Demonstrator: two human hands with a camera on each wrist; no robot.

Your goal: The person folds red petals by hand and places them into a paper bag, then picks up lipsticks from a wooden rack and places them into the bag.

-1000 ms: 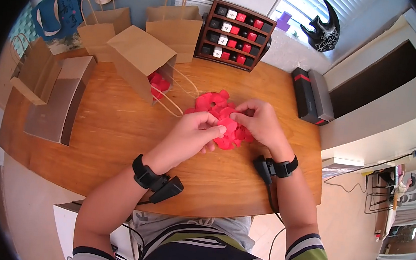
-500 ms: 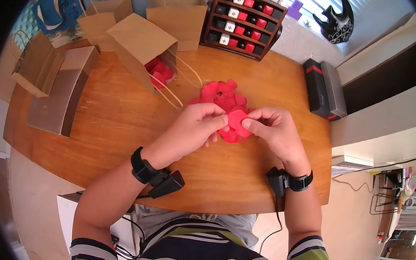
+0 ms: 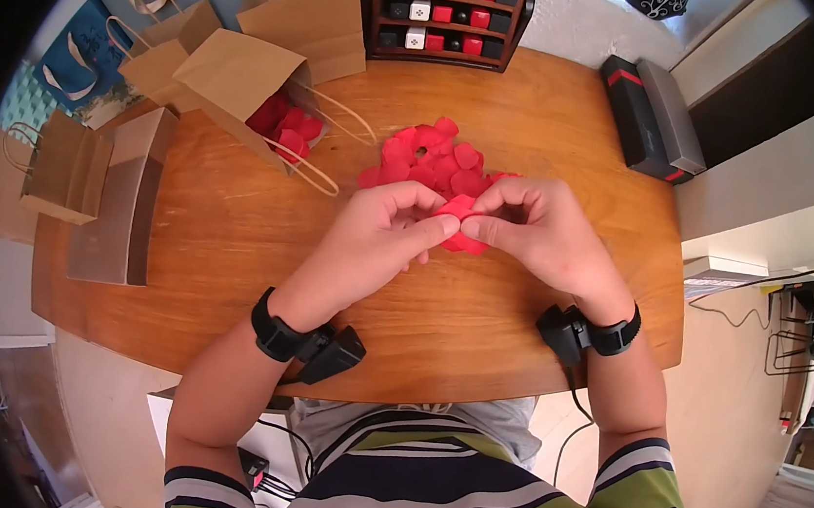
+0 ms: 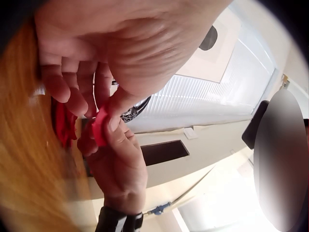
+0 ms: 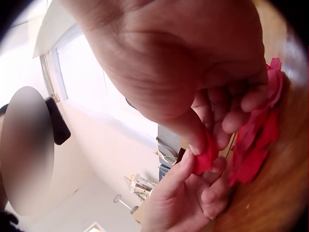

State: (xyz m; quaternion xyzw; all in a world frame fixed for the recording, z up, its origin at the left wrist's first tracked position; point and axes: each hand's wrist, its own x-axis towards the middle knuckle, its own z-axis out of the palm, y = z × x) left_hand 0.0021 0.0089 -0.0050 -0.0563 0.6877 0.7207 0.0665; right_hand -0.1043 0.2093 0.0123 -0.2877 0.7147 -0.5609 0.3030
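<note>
Both hands hold a red petal (image 3: 457,208) between them, just over the near side of a pile of red petals (image 3: 432,163) on the wooden table (image 3: 400,322). My left hand (image 3: 374,236) pinches the petal's left side between thumb and fingers. From the other side my right hand (image 3: 560,239) pinches it, thumb tips nearly meeting. In the left wrist view the red petal (image 4: 100,128) shows between the two thumbs; the right wrist view shows the same petal (image 5: 206,157) slightly bent. The near part of the pile is partly hidden by the hands.
A brown paper bag (image 3: 238,71) lies tipped toward the pile, with red petals (image 3: 282,129) in its mouth. More paper bags (image 3: 302,19) and a flat box (image 3: 122,207) stand left. A rack of small cubes (image 3: 445,13) is behind; dark boxes (image 3: 650,121) lie at right.
The right hand has come from the pile to the left hand, and both now pinch the petal. The hands have drawn slightly nearer the body relative to the pile, and the head view has tilted down.
</note>
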